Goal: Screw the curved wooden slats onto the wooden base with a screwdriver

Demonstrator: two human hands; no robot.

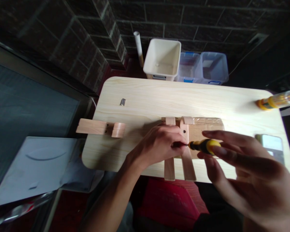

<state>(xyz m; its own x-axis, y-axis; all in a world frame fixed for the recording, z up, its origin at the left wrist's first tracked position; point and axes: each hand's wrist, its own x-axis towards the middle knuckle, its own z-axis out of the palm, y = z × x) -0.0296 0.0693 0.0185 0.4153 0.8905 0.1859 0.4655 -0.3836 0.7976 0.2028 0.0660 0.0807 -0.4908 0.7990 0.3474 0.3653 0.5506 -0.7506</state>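
My right hand [246,167] has its fingertips round the handle of a yellow and black screwdriver [205,146]. The screwdriver lies nearly level and its tip meets a hooked wooden piece [188,164]. My left hand [159,141] is closed over this piece and a second hooked wooden piece [169,169] to its left, its fingertips close to the tip. Any screw there is hidden by the fingers. One dark hole shows in the right piece above the tip. Both pieces rest across a brown, tape-wrapped package [207,125], their lower ends reaching past the table's front edge.
More wooden pieces [94,126] overhang the table's [145,93] left edge. Several screws [122,102] lie behind them. A yellow-capped clear tube [277,100] and a phone [272,145] are at the right. Beyond the back edge stand a cream bin [161,58] and clear boxes [214,67].
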